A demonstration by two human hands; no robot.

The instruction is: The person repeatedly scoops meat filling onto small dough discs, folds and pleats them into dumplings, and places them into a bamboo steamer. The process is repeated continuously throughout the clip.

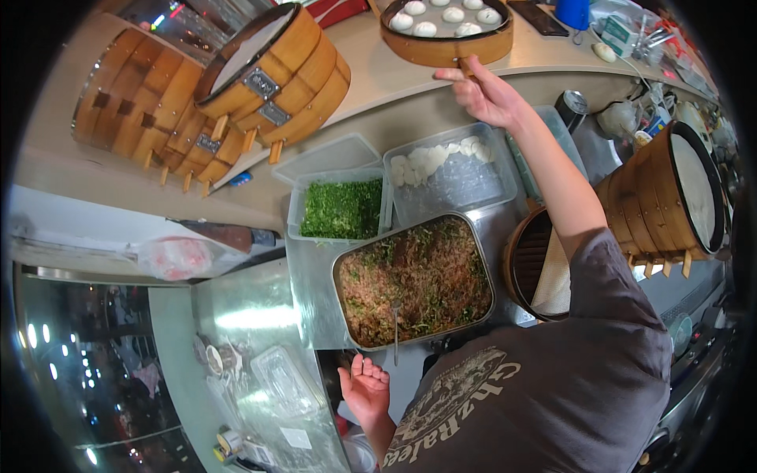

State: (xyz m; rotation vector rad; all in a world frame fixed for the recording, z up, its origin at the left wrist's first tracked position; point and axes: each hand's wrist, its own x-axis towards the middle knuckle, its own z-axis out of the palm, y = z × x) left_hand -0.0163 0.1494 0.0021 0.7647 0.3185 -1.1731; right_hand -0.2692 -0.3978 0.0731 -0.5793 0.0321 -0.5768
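Observation:
At the counter's edge, my right hand [488, 97] grips the short wooden handle [466, 68] of a round bamboo steamer [426, 52]. Several small white buns [453, 15] sit spaced apart inside it. My left hand [368, 387] is palm up, holding nothing, just below a metal tray's rim [355, 341]. Minced meat filling mixed with greens [420, 260] fills that tray, and a metal spoon [396, 334] stands in it. Behind are a plastic box of chopped greens [343, 207] and a plastic box [455, 177] with flat dough wrappers [417, 165].
Stacked bamboo steamers stand at the upper left [295, 77] and at the right [639, 189]. An open steamer [520, 260] lies under my right arm. A phone-like dark slab [538, 18] and a blue cup [572, 13] are on the counter. A clear plastic container [287, 378] rests at the lower left.

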